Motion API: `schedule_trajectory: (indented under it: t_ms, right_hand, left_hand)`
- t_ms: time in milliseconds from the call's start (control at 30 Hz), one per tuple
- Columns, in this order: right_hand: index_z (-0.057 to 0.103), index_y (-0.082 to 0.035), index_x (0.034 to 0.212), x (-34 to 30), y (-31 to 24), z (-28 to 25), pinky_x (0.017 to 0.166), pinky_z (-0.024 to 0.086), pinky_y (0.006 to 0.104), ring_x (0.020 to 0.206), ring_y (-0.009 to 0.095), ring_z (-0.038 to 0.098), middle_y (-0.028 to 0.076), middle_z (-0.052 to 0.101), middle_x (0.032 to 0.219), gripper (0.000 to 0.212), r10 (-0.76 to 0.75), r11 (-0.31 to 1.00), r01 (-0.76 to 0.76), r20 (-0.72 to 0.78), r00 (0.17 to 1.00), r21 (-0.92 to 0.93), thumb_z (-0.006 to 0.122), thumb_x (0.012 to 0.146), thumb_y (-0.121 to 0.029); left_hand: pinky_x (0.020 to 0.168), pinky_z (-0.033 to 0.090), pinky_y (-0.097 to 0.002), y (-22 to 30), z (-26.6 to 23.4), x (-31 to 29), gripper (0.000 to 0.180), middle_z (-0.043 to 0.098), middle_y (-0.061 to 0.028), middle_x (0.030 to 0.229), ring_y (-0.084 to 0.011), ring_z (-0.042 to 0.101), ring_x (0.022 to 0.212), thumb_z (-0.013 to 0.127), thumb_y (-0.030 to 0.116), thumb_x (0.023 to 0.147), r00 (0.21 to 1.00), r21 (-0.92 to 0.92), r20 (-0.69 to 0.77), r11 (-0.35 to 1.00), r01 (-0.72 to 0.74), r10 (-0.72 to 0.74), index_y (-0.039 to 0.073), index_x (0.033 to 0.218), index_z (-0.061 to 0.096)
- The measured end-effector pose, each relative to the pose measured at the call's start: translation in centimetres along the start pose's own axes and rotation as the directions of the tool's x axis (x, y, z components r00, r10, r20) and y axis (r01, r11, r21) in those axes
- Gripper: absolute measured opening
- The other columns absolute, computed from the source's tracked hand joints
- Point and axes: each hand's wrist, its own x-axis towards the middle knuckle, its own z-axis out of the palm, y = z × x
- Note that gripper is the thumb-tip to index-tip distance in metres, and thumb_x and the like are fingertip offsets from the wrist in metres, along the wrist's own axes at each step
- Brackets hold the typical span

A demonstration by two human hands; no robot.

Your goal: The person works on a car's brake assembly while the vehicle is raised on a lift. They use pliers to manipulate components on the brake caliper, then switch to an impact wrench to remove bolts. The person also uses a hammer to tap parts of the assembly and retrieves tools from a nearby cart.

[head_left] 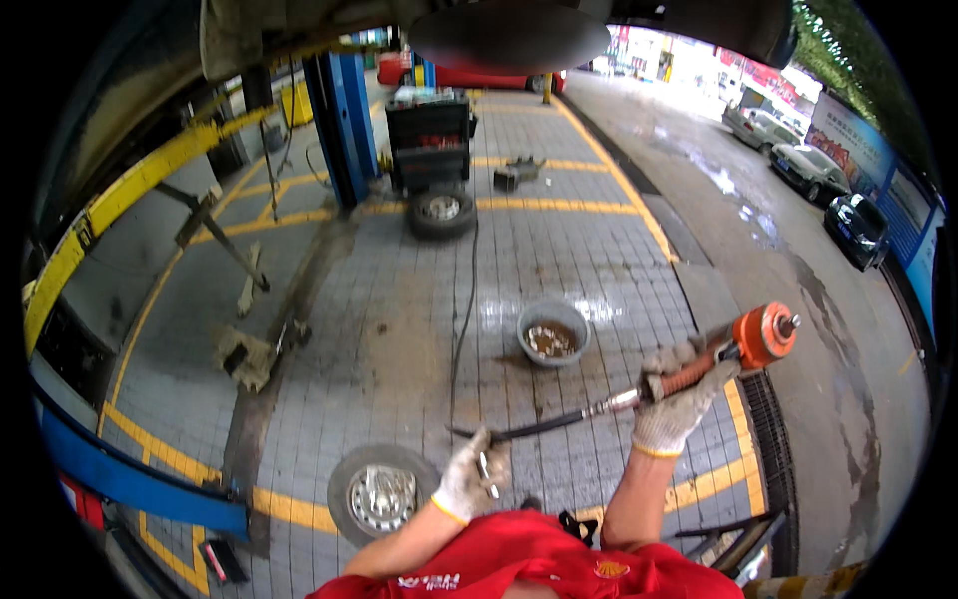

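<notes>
Wrench handle's partly hidden under the R hand (679, 409), trigger area too, since gloved fingers wrap over it. L hand (474, 474) is curled, gloved, & covers most of a shiny metal pc (485, 465); prob. a socket or fastener, but too small to be sure. Can't tell whether L fingers also grip the black hose (544, 426) or it just passes at their tips. Far end of hose past the L hand is hard to follow. Both forearms are cut off by the red shirt (529, 554) below; vehicle underside (509, 40) fills the top edge, mostly cropped & dark.

Orange impact wrench (766, 335) sits in the R hand, closed round its grip; head & drive end stick out up & to the R of that hand, tail fitting & hose run down-left twd the L hand.

Re: surroundings, a wheel (363, 513) lies flat on the tiled floor (399, 290) just L of the L hand, w/ a clear crinkled wrap on its hub, details blurred by glare. Grey basin (524, 337) w/ murky brown liquid is beyond & between the hands. Farther off, ahead of the L hand: 2nd wheel (441, 210), dark tool cart (429, 150) right behind it.
</notes>
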Motion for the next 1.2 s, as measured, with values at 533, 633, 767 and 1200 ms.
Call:
schedule_trajectory:
  t_ms: [533, 633, 767, 1200]
  right_hand:
    - [0.057, -0.006, 0.101, -3.3, 2.8, -8.8, 0.048, 0.049, 0.0288, 0.054, 0.011, 0.056, 0.003, 0.06, 0.073, 0.021, 0.248, 0.675, -0.231, -0.079, 0.965, -0.7, 0.073, 0.092, -0.017]
    - [0.059, -0.003, 0.099, -3.4, 3.4, -7.3, 0.048, 0.047, 0.0283, 0.056, 0.012, 0.059, 0.006, 0.066, 0.076, 0.021, 0.379, 0.581, -0.328, -0.108, 0.919, -0.745, 0.076, 0.087, -0.009]
    - [0.067, 0.0, 0.1, -2.9, 4.2, -6.4, 0.06, 0.052, 0.0275, 0.066, 0.011, 0.064, 0.006, 0.072, 0.082, 0.035, 0.305, 0.552, -0.112, 0.075, 0.949, -0.827, 0.09, 0.077, -0.012]
    - [0.075, -0.002, 0.101, -2.4, 4.2, -4.9, 0.078, 0.06, 0.0371, 0.086, 0.026, 0.077, 0.013, 0.078, 0.095, 0.055, 0.138, 0.119, 0.405, 0.419, 0.897, -0.907, 0.099, 0.065, -0.035]
  left_hand:
    - [0.047, 0.037, -0.0188, 10.6, 8.6, 4.8, 0.026, 0.067, -0.0049, 0.094, -0.0089, 0.053, 0.061, 0.056, 0.035, 0.109, 0.854, 0.109, 0.101, 0.848, -0.519, 0.51, 0.009, 0.106, 0.061]
    - [0.045, 0.035, -0.0191, 9.5, 12.4, 2.7, 0.025, 0.063, -0.0039, 0.092, -0.0099, 0.053, 0.061, 0.053, 0.033, 0.111, 0.846, 0.086, 0.136, 0.845, -0.528, 0.516, 0.01, 0.107, 0.06]
    - [0.057, 0.044, -0.0226, 8.9, 13.6, 3.9, 0.02, 0.057, -0.006, 0.092, -0.0126, 0.054, 0.075, 0.052, 0.023, 0.111, 0.824, -0.135, 0.166, 0.84, -0.526, 0.542, 0.005, 0.106, 0.059]
    - [0.103, 0.053, -0.0455, 3.0, 16.1, 8.0, 0.004, 0.062, -0.0055, 0.096, -0.0233, 0.065, 0.098, 0.056, 0.015, 0.108, 0.507, 0.063, 0.098, 0.503, -0.862, 0.856, 0.012, 0.11, 0.057]
